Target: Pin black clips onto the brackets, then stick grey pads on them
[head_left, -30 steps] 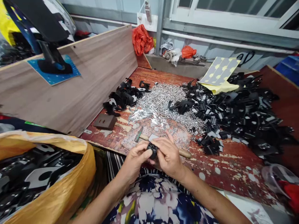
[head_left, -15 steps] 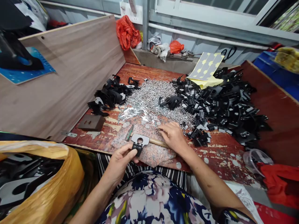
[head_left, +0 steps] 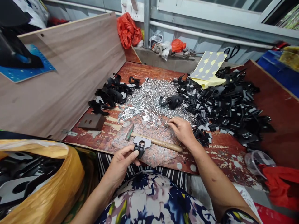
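Note:
Between the thumb and fingers of my left hand [head_left: 123, 158] is a black plastic clip [head_left: 139, 148] with a flat grey face and a round notch, held over the near edge of a speckled stone slab [head_left: 161, 157]. Behind the clip a hammer [head_left: 161, 141] with a wooden handle lies across the slab. My right hand [head_left: 183, 130] is pinched above the slab's right side, by the near edge of a heap of small metal pins [head_left: 154, 91]. Thin slivers show at its fingertips, too small to make out clearly.
Black clips pile up at the right [head_left: 224, 109] and in a smaller heap at the left [head_left: 112, 91]. A brown block [head_left: 92, 121] sits near the wooden side panel [head_left: 70, 62]. A yellow sack [head_left: 72, 168] of parts stands lower left, a clear plastic tub [head_left: 259, 161] lower right.
My right hand has shifted right along the near edge of the pins, uncovering the end of the hammer handle. My left hand keeps the clip, now tilted slightly differently.

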The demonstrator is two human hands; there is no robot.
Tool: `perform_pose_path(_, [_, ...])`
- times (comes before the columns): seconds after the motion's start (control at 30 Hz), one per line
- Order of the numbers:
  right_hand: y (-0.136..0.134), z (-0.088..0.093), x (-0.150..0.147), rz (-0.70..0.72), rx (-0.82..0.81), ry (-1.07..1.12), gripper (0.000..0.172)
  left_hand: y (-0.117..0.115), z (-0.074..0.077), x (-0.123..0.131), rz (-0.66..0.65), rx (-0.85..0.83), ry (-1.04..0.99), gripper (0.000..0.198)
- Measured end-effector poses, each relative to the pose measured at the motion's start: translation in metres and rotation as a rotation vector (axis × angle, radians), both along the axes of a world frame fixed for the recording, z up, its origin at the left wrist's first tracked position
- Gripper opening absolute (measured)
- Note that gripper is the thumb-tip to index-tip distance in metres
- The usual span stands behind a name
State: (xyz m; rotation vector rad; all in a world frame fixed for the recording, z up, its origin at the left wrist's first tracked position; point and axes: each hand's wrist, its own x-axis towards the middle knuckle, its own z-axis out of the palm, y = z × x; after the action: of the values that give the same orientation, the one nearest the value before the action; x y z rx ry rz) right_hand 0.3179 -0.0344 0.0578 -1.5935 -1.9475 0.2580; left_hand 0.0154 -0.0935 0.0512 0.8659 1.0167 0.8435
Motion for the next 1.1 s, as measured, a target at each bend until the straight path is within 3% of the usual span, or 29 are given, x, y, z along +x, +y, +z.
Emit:
perform_pose_path(0.13, [-0.003, 0.006, -0.017, -0.026, 0.057, -0.278, 0.013, 0.000, -0.002, 0.003, 0.002, -0.030, -0.005, 0.034])
perform_pose_path(0.27, [0.008, -0.002, -0.043, 0.186, -0.007, -0.254, 0.008, -0.002, -0.005, 0.005, -0.030, -0.035, -0.012, 0.034])
perform_pose_path(0.33, [0.012, -0.005, -0.050, 0.203, -0.039, -0.260, 0.009, -0.003, -0.005, 0.004, -0.041, -0.013, 0.003, 0.031])
perform_pose_path(0.4, [0.009, 0.000, -0.054, 0.155, -0.016, -0.169, 0.014, -0.002, -0.005, 0.004, -0.035, 0.082, 0.074, 0.028])
perform_pose_path(0.5, [-0.011, 0.016, -0.064, 0.139, 0.030, 0.106, 0.012, 0.002, 0.001, 0.005, 0.008, 0.402, 0.330, 0.021])
perform_pose_path(0.63, [-0.051, 0.031, -0.085, 0.326, -0.017, 0.229, 0.019, 0.011, 0.012, 0.011, -0.021, 0.719, 0.548, 0.019])
perform_pose_path(0.73, [-0.070, 0.026, -0.097, 0.331, 0.018, 0.192, 0.027, 0.015, 0.014, 0.014, -0.041, 0.751, 0.557, 0.024])
perform_pose_path(0.87, [-0.076, 0.013, -0.103, 0.287, 0.078, 0.195, 0.034, 0.013, 0.012, 0.014, -0.011, 0.767, 0.605, 0.031])
perform_pose_path(1.0, [-0.070, 0.008, -0.105, 0.269, -0.058, 0.411, 0.027, 0.011, 0.013, 0.013, 0.005, 0.771, 0.656, 0.031])
perform_pose_path(1.1, [-0.053, 0.008, -0.098, 0.318, -0.180, 0.445, 0.025, 0.011, 0.013, 0.007, -0.014, 0.734, 0.637, 0.027])
